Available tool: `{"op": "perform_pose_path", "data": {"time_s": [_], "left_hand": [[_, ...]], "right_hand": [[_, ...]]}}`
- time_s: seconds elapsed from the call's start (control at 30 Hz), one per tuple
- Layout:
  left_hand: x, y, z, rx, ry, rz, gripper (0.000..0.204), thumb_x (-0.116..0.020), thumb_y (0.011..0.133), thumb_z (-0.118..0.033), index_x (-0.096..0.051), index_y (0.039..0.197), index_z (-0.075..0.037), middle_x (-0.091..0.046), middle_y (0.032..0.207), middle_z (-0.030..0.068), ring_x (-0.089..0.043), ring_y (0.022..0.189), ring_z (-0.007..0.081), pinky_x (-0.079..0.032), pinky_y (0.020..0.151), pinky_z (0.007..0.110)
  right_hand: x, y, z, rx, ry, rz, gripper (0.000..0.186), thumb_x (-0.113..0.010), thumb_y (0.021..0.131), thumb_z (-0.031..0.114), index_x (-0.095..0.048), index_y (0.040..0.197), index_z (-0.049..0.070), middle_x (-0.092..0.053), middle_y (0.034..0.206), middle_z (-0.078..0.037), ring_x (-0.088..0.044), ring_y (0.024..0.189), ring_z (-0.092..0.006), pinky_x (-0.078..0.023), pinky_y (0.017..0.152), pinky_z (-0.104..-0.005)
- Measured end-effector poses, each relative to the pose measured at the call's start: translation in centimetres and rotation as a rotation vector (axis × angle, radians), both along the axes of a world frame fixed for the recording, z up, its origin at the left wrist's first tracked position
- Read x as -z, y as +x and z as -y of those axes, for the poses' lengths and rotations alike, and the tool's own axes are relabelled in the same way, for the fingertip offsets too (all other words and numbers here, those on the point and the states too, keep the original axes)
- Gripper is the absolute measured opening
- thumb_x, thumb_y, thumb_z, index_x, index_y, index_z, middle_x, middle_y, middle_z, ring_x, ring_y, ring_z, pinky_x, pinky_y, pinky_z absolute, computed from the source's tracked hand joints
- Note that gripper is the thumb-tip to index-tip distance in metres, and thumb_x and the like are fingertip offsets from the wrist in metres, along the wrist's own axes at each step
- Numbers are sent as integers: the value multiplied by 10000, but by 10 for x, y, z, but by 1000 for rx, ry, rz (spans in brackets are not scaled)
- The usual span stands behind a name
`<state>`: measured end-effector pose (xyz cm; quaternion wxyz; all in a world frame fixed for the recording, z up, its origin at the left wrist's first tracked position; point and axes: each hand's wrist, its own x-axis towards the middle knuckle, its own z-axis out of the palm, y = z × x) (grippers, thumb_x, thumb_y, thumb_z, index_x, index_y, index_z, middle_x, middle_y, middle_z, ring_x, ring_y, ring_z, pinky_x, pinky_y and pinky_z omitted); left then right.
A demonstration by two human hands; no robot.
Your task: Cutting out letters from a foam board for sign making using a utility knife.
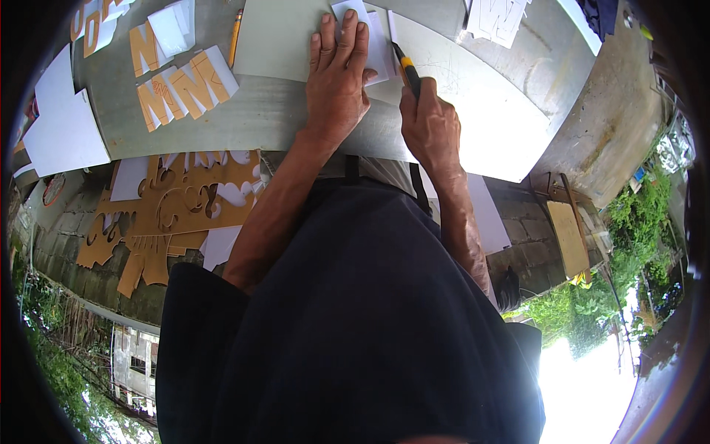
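Observation:
My left hand (337, 85) lies flat with its fingers stretched out, pressing on a small white board piece (379, 46). Part of that piece is hidden under the fingers. In my right hand (433, 126) is a yellow and black utility knife (409, 72), its tip pointing up and left beside the right edge of the piece. A thin white strip (393, 27) lies just above the knife's tip. Beneath these is a large white sheet (484, 103), which spreads to the right across the metal table (266, 111).
Tan and white cut-out letters (181, 89) lie at the left, near an orange pencil (236, 38). More white cut-outs (497, 21) sit at the top right. A white board (65, 133) overhangs the left edge. Below the table are tan cut scraps (185, 196).

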<state>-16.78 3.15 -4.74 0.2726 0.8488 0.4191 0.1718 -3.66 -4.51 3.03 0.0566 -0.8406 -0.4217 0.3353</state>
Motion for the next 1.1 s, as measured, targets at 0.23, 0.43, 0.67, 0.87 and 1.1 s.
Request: {"op": "perform_pose_path", "data": {"time_s": [0.23, 0.43, 0.67, 0.87, 1.1], "left_hand": [[-2, -6, -8, -13, -30, 256, 679, -562, 888, 89, -386, 1530, -48, -364, 1597, 167, -302, 1492, 400, -283, 1211, 492], [-11, -15, -13, -202, 62, 252, 632, -612, 869, 97, -466, 1472, -25, -548, 1448, 176, -500, 1357, 366, -521, 997, 375], [-18, -20, -20, -244, 24, 198, 668, -774, 820, -17, -497, 1427, 3, -700, 1217, 130, -687, 972, 239, -568, 832, 345], [-9, -21, -20, -315, -278, 399, 626, -745, 868, 1, -498, 1443, -1, -698, 1255, 126, -673, 834, 114, -571, 740, 281], [-15, -20, -32, -282, -207, 351, 471, -718, 898, -14, -597, 1353, -18, -765, 1080, 98, -671, 743, 88, -561, 742, 264]], "right_hand": [[25, 10, 29, 242, 218, -29, 304, -605, 975, 275, -476, 1007, 1, -614, 641, -206, -638, 568, -414, -499, 592, -514], [31, 4, -2, 137, 182, 208, 348, -669, 930, 333, -485, 958, 39, -698, 726, -213, -712, 676, -405, -551, 668, -509], [41, 42, 9, 385, 214, 260, 319, -621, 961, 294, -448, 968, 26, -675, 671, -211, -701, 620, -410, -550, 612, -506], [27, 32, 29, 533, 415, -193, 221, -651, 920, 112, -493, 1024, -2, -677, 709, -134, -700, 595, -222, -566, 614, -363], [34, -10, 22, 365, 489, -162, 372, -761, 866, 240, -524, 1018, -2, -665, 817, -160, -706, 666, -280, -566, 598, -392]]}}
